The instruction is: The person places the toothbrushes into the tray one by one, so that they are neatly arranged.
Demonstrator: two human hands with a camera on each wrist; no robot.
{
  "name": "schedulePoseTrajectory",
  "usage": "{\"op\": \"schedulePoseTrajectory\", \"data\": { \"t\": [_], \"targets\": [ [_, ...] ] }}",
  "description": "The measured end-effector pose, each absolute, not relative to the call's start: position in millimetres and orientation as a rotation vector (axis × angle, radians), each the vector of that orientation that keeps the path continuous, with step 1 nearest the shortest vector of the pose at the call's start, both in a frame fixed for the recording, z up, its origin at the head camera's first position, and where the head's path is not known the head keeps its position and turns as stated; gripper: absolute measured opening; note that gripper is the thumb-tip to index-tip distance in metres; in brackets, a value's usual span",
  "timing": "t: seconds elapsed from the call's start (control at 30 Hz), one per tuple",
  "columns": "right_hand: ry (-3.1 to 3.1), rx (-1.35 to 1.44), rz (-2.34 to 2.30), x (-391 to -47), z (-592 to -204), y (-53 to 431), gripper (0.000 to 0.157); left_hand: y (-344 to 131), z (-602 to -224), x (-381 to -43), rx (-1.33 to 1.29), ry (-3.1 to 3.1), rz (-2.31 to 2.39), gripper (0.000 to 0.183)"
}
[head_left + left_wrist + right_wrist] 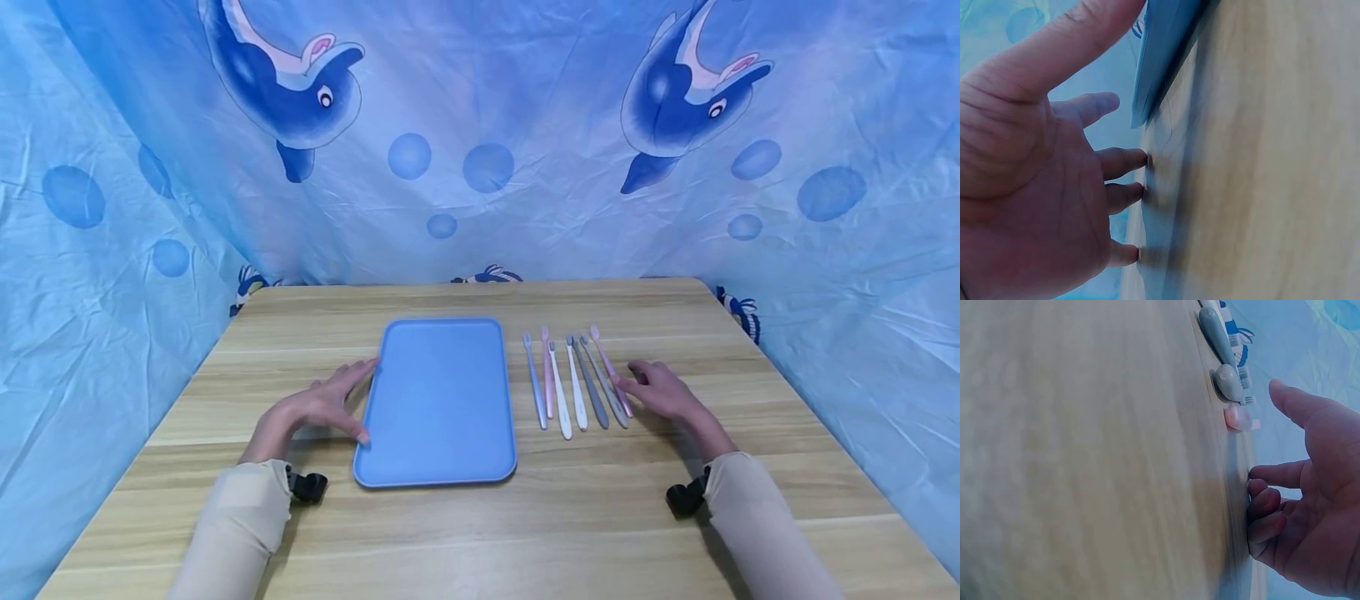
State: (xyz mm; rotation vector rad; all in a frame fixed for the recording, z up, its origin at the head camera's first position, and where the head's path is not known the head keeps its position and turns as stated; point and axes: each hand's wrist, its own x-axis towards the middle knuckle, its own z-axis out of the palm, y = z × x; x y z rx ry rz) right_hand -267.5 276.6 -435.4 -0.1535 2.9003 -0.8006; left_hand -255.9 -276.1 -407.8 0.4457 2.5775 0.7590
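A blue rectangular tray lies on the wooden table. At its left side is my left hand, fingers spread, thumb and index finger at the rim; the other fingertips touch the tabletop. Several toothbrushes lie in a fanned row right of the tray: a blue one, a pink one, two white ones, two grey ones and another pink one. Beside this last toothbrush rests my right hand, holding nothing. Its thumb is raised apart from the brushes, other fingers loosely bent against the table.
The wooden table ends at a back edge against a blue curtain printed with dolphins and bubbles. More curtain hangs along both sides. A black wrist device sits on the left wrist, another black device on the right.
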Motion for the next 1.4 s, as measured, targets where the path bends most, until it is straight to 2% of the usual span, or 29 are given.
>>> {"op": "schedulePoseTrajectory", "data": {
  "t": [0.73,1.07,1.4],
  "targets": [
    [2.851,-0.143,-0.758,-271.4,-433.9,268.6,0.074,-286.2,-409.1,-254.4,0.491,2.52,0.772,0.141],
    [2.897,-0.18,-0.713,-273.8,-435.7,270.3,0.072,-281.6,-405.9,-252.0,0.416,2.525,0.678,0.144],
    [2.895,-0.178,-0.679,-278.2,-435.0,270.2,0.076,-284.4,-407.5,-252.8,0.442,2.516,0.683,0.148]
  ]
}}
